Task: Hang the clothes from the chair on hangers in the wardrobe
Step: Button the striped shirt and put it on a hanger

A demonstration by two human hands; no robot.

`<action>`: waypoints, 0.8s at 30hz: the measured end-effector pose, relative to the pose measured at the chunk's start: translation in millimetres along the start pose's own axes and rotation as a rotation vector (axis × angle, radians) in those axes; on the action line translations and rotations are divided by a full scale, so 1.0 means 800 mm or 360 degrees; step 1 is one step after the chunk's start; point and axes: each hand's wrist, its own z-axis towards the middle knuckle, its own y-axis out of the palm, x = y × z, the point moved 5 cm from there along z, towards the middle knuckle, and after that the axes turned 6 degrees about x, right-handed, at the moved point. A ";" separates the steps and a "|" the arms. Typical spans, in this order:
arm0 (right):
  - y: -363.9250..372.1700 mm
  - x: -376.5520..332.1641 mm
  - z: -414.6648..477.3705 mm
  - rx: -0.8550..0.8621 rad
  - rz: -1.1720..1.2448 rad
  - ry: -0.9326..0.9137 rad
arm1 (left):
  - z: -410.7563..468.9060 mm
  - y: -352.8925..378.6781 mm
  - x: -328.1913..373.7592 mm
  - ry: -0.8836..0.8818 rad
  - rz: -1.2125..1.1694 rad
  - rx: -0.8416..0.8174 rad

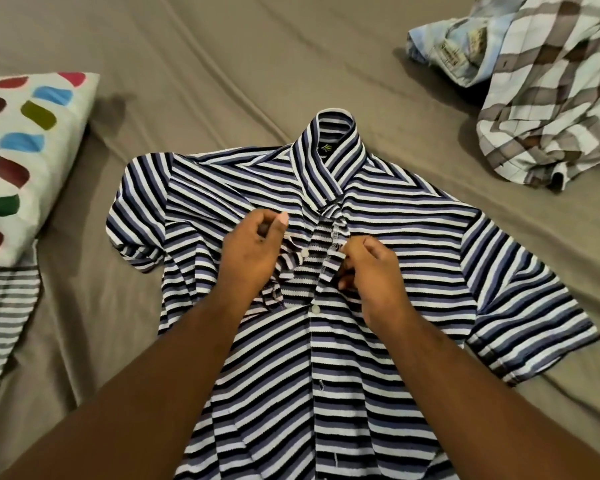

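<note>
Ribbed knit striped shirt (378,237), matt smooth bedsheet (222,64), thin woven plaid shirt (551,109).

Two bare hands are in view, one left hand (253,251) and one right hand (371,271). There are two shirts: one striped shirt (378,216) in navy, lilac and white, and one crumpled plaid shirt (547,98). One grey-striped cloth (4,306) shows partly at the edge. There is one spotted pillow (25,150) and one taupe bed sheet (222,64). Two white buttons show: an upper button (304,251) and a lower button (315,309).
</note>
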 end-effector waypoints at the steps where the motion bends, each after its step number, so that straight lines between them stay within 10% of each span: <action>1: -0.001 0.001 -0.001 -0.0030 0.0012 -0.0002 | 0.009 -0.002 0.014 0.0179 0.0238 0.0058; 9: -0.004 0.008 0.002 -0.0159 -0.0105 -0.0162 | 0.055 0.045 0.069 0.0686 0.1656 -0.0187; 18: -0.007 0.016 0.007 -0.0197 -0.0194 -0.0189 | 0.114 0.016 0.080 -0.0114 -0.0112 0.0125; 24: -0.006 0.015 0.006 -0.0230 -0.0158 -0.0207 | 0.104 0.004 0.053 0.0093 0.0055 0.0172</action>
